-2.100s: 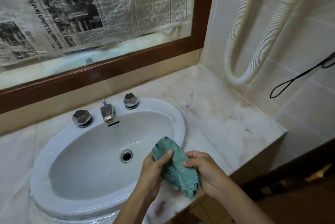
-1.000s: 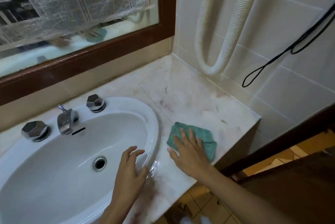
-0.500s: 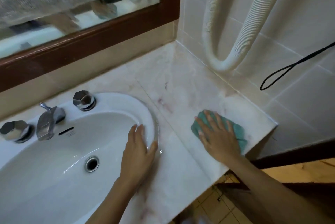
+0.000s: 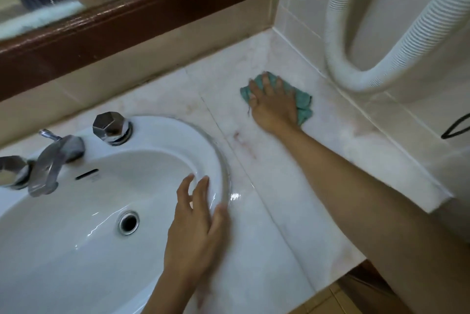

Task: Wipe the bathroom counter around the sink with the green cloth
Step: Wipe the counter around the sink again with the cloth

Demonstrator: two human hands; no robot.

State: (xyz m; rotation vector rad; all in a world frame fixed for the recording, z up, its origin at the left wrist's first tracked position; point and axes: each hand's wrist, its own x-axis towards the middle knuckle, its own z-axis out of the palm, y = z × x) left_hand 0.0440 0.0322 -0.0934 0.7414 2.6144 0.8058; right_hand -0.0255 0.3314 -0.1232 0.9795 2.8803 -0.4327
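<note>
R hand (image 4: 273,104) flat, fingers spread, arm stretched fwd; L hand (image 4: 195,222) palm down, fingers relaxed.

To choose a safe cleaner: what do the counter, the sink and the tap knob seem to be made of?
Counter: probably polished marble, pale with pinkish veins. Sink: glazed white ceramic, by its glossy highlights. Tap knob: chromed metal, faceted and reflective; plated plastic possible.
</note>
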